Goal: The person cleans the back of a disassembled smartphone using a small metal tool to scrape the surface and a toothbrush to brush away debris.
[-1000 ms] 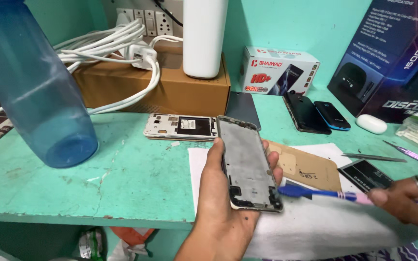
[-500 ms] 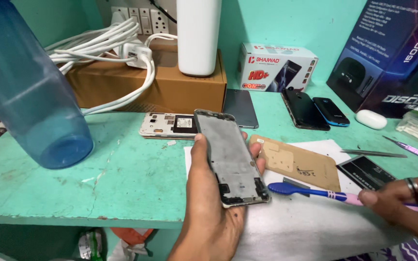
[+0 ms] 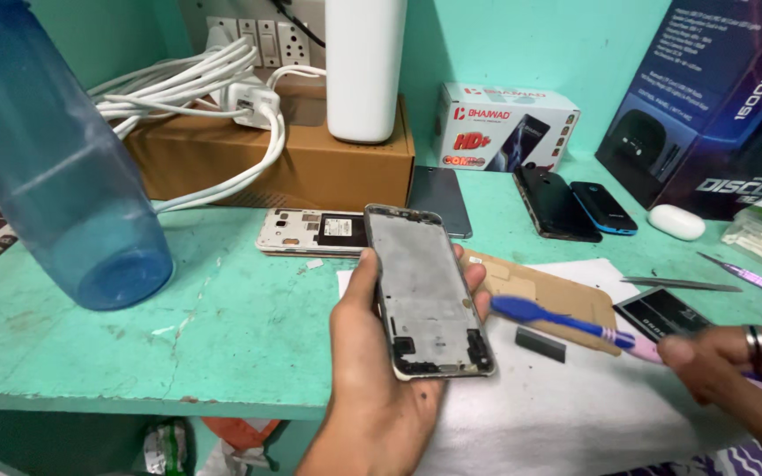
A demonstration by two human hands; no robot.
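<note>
left hand [image 3: 381, 379] gripping bare phone frame [image 3: 425, 291] | right hand [image 3: 738, 366] pinching blue toothbrush [image 3: 566, 323], bristles nearing frame's edge | brushing not yet begun

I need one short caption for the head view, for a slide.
Left hand holds a bare phone frame; right hand brings a blue toothbrush beside it.

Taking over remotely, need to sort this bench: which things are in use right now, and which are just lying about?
In use: phone frame in left hand; blue toothbrush in right hand.

Lying about: opened phone, two dark phones, blue bottle, battery, white earbud case, cardboard box.
</note>
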